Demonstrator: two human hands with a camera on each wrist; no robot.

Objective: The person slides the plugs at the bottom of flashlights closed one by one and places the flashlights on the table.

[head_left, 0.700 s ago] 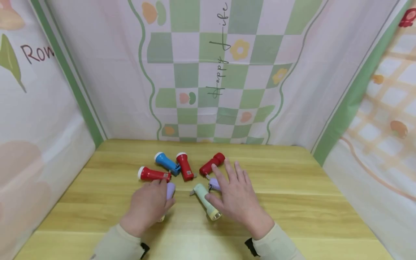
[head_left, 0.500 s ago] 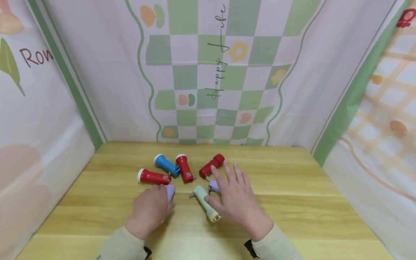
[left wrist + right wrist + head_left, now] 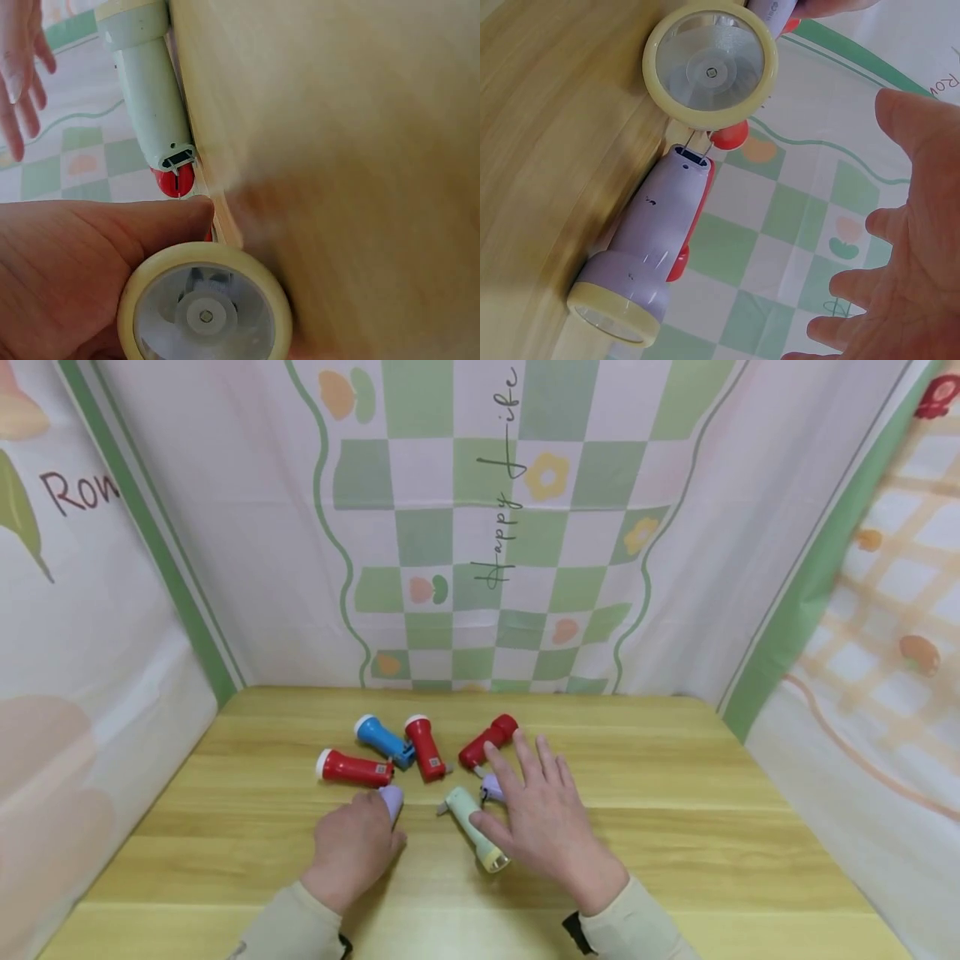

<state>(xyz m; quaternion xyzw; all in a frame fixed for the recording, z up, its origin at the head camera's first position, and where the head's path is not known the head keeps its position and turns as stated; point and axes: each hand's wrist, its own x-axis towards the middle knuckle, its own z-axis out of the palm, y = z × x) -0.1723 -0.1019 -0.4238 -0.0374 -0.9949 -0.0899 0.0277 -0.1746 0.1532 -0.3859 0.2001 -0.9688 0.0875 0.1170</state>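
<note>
My left hand (image 3: 352, 852) grips a lavender flashlight (image 3: 392, 802), its tail showing past the fingers in the head view. In the left wrist view the cream-rimmed lens (image 3: 206, 315) faces the camera, with the thumb along its side. My right hand (image 3: 551, 822), fingers spread and straight, hovers over a second lavender flashlight (image 3: 492, 787) and partly covers it from above. That flashlight (image 3: 656, 210) lies fully visible in the right wrist view, apart from the hand. A mint-green flashlight (image 3: 468, 822) rests on the table between both hands, lens toward me.
Beyond the hands lie a red flashlight (image 3: 352, 768) with a white head, a blue one (image 3: 384, 741), another red and white one (image 3: 425, 747) and an all-red one (image 3: 487, 741). Patterned cloth (image 3: 427, 535) hangs behind and beside the wooden table (image 3: 660, 777).
My left hand has shifted slightly to the right and turned with its lavender flashlight, whose lens end is now hidden in the head view. The right hand has stayed nearly still.
</note>
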